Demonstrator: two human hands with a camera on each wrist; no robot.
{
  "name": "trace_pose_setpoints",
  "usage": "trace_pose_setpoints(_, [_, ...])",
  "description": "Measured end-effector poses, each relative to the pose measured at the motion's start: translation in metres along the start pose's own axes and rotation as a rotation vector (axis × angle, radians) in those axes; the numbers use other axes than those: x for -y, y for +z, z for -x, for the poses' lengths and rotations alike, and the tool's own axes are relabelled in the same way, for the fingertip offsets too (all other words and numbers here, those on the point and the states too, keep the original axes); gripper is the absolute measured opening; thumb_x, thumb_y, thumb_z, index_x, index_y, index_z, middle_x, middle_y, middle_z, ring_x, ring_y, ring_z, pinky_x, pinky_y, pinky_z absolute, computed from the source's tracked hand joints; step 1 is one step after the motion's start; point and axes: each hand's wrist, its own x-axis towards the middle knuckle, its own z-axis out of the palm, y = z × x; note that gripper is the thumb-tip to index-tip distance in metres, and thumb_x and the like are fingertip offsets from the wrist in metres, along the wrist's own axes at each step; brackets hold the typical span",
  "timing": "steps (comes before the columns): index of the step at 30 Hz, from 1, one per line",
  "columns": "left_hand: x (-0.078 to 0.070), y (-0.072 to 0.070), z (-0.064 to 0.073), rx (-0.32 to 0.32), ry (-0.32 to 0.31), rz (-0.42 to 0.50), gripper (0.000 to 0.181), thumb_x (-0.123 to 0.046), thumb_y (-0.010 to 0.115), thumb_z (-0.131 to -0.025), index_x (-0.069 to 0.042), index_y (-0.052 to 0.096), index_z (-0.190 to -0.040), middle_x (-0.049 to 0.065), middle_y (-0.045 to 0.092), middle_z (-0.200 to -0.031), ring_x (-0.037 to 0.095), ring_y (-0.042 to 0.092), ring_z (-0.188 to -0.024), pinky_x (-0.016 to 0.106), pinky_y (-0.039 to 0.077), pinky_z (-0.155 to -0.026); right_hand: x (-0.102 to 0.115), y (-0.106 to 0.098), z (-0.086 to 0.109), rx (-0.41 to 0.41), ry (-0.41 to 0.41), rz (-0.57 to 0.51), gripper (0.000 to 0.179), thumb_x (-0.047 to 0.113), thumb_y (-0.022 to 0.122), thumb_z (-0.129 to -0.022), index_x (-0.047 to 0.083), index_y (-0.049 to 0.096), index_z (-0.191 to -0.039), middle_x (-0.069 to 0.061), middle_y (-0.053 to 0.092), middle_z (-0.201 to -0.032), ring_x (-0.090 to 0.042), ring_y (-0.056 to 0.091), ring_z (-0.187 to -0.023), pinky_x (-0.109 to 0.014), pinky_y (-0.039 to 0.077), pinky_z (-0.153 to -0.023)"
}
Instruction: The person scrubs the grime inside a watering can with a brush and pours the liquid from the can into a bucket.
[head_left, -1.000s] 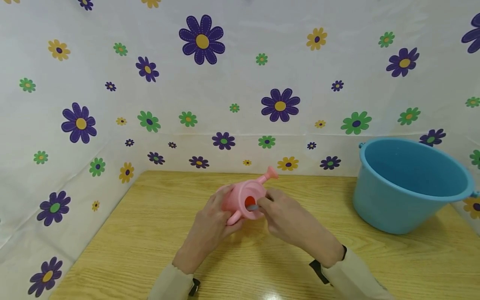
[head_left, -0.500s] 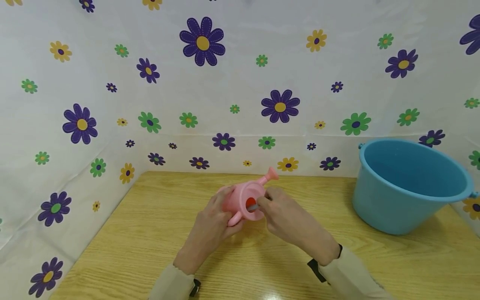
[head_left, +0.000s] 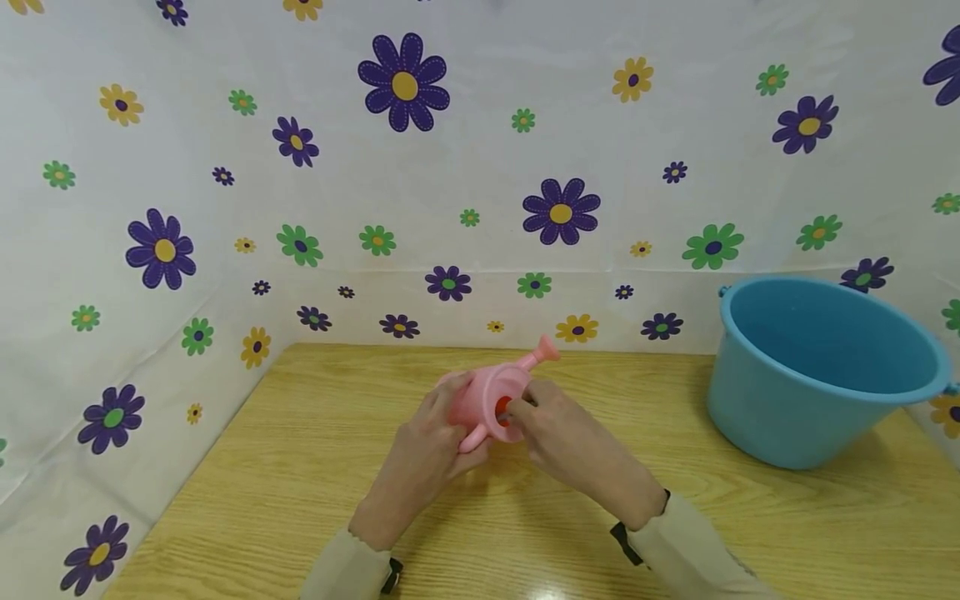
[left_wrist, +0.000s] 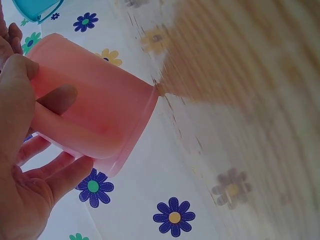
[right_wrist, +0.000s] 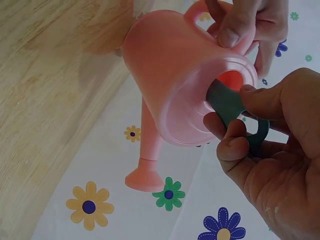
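Note:
A pink toy watering can (head_left: 480, 398) lies tilted in my left hand (head_left: 423, 437), its open top facing right and toward me. The left fingers spread around its body and curved handle (left_wrist: 75, 130). In the right wrist view, my right hand (right_wrist: 280, 145) pinches a dark green handle (right_wrist: 225, 102) with a loop (right_wrist: 260, 134) at its end. Its front end reaches into the can's mouth, so whatever it leads to is hidden. Something red (right_wrist: 232, 80) shows inside the can. The pink spout (right_wrist: 145, 172) points away from me.
A large blue bucket (head_left: 787, 417) stands on the wooden table (head_left: 300, 492) at the right. Behind and at the left hangs a white flowered sheet (head_left: 465, 167), meeting the table's back edge.
My right hand has shifted slightly left, closer to the can's mouth. Less of the handle shows in the head view. The left hand and can have hardly moved.

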Motion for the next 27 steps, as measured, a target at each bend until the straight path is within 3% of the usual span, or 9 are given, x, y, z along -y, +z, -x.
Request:
trace_pose_setpoints(14, [-0.002, 0.000, -0.001, 0.005, -0.001, -0.011, 0.041, -0.034, 0.075, -0.091, -0.012, 0.064, -0.059, 0.012, 0.052, -0.144, 0.031, 0.055, -0.134, 0.034, 0.065, -0.075, 0.001, -0.004, 0.002, 0.015, 0.013, 0.003, 0.017, -0.003, 0.073, -0.083, 0.008, 0.070, -0.095, -0.006, 0.065, -0.094, -0.022, 0.062, -0.088, -0.029, 0.058, -0.079])
trace_pose_setpoints(27, [-0.004, -0.001, -0.001, 0.012, 0.010, -0.044, 0.045, -0.038, 0.075, -0.092, -0.012, 0.063, -0.058, 0.012, 0.052, -0.145, 0.031, 0.054, -0.135, 0.031, 0.065, -0.071, -0.002, -0.023, 0.007, -0.031, -0.006, -0.011, 0.015, -0.007, 0.067, -0.084, 0.007, 0.069, -0.090, -0.005, 0.062, -0.085, -0.015, 0.053, -0.077, -0.021, 0.052, -0.067])
